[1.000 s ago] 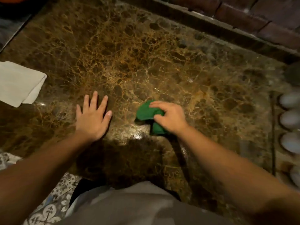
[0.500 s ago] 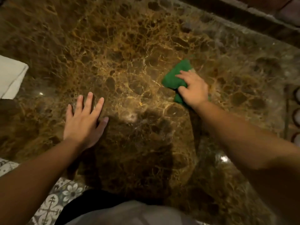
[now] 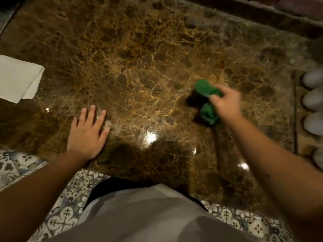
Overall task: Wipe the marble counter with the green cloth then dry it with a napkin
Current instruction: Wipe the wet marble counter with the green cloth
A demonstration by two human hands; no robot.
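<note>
The brown veined marble counter (image 3: pixel 139 58) fills most of the view and shines wet near its front edge. My right hand (image 3: pixel 225 102) is closed on the bunched green cloth (image 3: pixel 206 102), pressing it on the counter right of centre; the hand is motion-blurred. My left hand (image 3: pixel 88 131) lies flat with fingers spread on the counter near the front edge, holding nothing. A folded white napkin (image 3: pixel 17 79) rests on the counter at the far left.
Several pale round egg-like objects (image 3: pixel 312 100) sit in a row at the right edge. A dark ledge and brick wall (image 3: pixel 262 16) run along the back. Patterned floor tiles (image 3: pixel 61 215) show below the counter's front edge, beside my grey shirt.
My right hand swept the green cloth from the counter's middle out to the far right, then back toward me, the cloth now more bunched. My left hand stayed flat in place.
</note>
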